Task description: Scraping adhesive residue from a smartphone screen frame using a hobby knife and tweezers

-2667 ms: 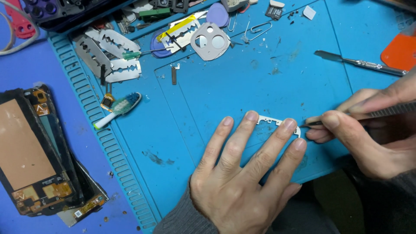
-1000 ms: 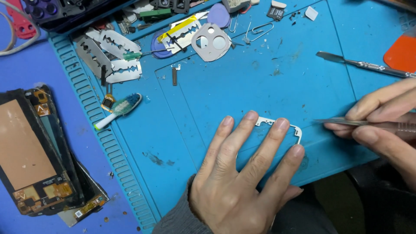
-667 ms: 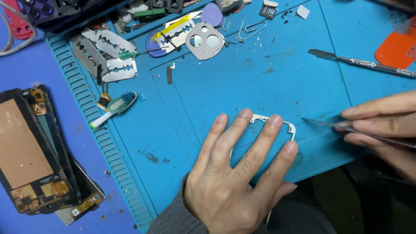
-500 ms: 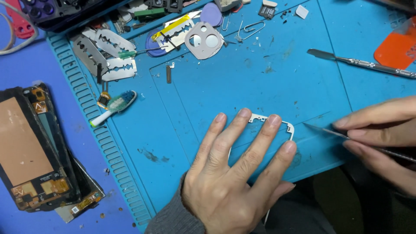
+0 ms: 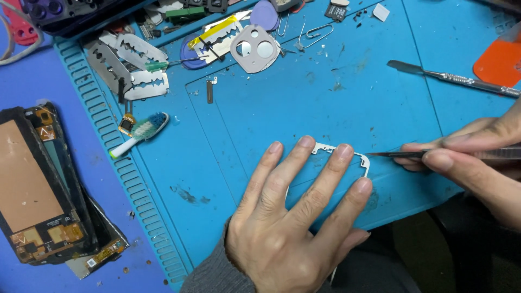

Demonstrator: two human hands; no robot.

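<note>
Since half a second ago, the right hand [image 5: 472, 157] has come back toward the left, and the tip of the thin metal tool [image 5: 404, 154] in it now stands just beside the right edge of the white frame [image 5: 347, 154], where before it was a little further away. Its fingers are closed around the tool like around a pen. The left hand [image 5: 296, 217] has not moved: it lies flat with the fingers spread and open, pressing the white frame down on the blue mat [image 5: 325, 97] near its front edge, gripping nothing. The frame is already separated and lies alone on the mat, so I judge the work on its edge is in the middle; I cannot tell how much of the edge is finished. A second metal tool [image 5: 450, 78], razor blades [image 5: 135, 70] and a small brush [image 5: 138, 133] lie unused further back, and opened phone parts [image 5: 38, 190] rest on the tabletop at the left.
</note>
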